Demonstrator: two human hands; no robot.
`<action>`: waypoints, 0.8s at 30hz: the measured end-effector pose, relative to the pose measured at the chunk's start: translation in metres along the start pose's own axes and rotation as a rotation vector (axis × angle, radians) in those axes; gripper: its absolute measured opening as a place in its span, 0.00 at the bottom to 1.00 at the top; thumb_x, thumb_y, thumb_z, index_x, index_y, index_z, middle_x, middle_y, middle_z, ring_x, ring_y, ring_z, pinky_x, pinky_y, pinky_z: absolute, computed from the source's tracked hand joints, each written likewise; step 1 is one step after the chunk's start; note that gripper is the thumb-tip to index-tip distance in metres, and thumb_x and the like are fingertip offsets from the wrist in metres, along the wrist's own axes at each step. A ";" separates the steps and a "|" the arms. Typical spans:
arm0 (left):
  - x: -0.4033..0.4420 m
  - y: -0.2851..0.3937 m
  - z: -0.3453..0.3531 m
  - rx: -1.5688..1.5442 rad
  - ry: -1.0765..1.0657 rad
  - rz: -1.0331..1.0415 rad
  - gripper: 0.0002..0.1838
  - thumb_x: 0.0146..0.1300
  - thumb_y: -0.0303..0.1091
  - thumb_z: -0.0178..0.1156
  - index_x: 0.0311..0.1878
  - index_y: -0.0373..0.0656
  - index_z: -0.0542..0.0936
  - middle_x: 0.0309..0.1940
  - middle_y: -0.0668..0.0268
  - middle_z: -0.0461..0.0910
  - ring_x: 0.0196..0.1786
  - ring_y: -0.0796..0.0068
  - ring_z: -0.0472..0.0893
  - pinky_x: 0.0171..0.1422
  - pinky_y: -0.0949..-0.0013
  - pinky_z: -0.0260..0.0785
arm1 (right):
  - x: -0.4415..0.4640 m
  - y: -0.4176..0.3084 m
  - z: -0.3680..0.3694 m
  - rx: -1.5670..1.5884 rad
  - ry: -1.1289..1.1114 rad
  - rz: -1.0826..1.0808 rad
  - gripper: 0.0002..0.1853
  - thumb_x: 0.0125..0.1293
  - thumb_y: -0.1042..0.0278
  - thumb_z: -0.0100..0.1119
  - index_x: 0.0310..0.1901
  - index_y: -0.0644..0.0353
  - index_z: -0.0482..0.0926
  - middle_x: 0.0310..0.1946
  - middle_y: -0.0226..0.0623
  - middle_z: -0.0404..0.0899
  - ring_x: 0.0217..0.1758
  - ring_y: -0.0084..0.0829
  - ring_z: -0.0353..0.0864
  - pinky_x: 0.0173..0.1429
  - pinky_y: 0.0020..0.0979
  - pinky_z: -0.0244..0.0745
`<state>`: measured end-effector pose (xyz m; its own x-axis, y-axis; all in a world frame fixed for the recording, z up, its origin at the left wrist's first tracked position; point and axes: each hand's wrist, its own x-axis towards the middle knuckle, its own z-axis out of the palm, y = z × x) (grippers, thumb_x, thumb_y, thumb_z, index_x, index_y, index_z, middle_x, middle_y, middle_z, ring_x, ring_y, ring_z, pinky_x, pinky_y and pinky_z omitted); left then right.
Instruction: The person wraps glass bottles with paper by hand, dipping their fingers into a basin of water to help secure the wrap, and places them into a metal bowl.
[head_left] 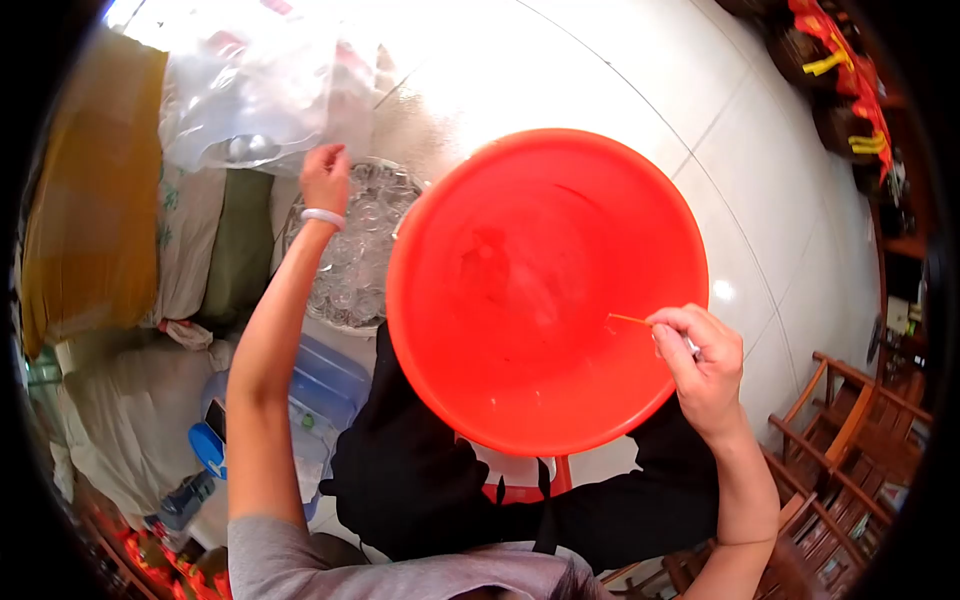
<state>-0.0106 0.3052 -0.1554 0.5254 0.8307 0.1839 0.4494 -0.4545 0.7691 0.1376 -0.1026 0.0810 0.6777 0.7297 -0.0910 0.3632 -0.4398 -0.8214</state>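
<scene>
A large red basin (540,300) stands in front of my knees. Over its right rim, my right hand (700,350) is closed on a thin orange stick (628,319), whose tip points left over the basin; something small and whitish shows between the fingers. My left hand (326,182), with a pale bangle at the wrist, reaches forward on the left. Its fingers are curled at the lower edge of a clear plastic bag (250,90); what they hold, if anything, is hidden. Beside that hand lies a round tray (350,325) of clear glass-like pieces (365,230).
Sacks (100,190) and a blue plastic container (325,385) are on the left. Wooden racks (850,430) stand at the lower right. Dark jars with red cloth (850,85) line the upper right. Pale floor tiles (740,180) lie beyond the basin.
</scene>
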 end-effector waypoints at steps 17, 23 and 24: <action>-0.120 0.180 0.135 1.198 -1.602 0.726 0.13 0.52 0.26 0.57 0.42 0.38 0.79 0.46 0.52 0.78 0.51 0.58 0.77 0.49 0.61 0.73 | -0.045 0.109 0.006 -0.141 -0.056 -0.141 0.02 0.56 0.76 0.56 0.29 0.65 0.76 0.22 0.39 0.74 0.24 0.37 0.76 0.27 0.31 0.70; -0.138 0.026 0.181 1.201 -1.549 0.537 0.17 0.61 0.34 0.46 0.50 0.44 0.77 0.52 0.57 0.75 0.56 0.58 0.74 0.58 0.54 0.66 | -0.041 0.131 0.010 -0.225 -0.005 -0.364 0.04 0.51 0.74 0.58 0.27 0.59 0.72 0.19 0.33 0.70 0.23 0.31 0.76 0.22 0.30 0.70; -0.142 0.007 0.183 1.200 -1.522 0.556 0.17 0.62 0.36 0.45 0.51 0.44 0.77 0.53 0.57 0.75 0.57 0.58 0.73 0.59 0.52 0.65 | -0.041 0.132 0.011 -0.261 -0.006 -0.409 0.05 0.50 0.74 0.58 0.25 0.58 0.70 0.19 0.32 0.69 0.22 0.30 0.75 0.22 0.29 0.70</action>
<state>0.0504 0.1250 -0.2884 0.5247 -0.0519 -0.8497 -0.1228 -0.9923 -0.0152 0.1508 -0.1850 -0.0294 0.4423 0.8728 0.2063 0.7478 -0.2318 -0.6221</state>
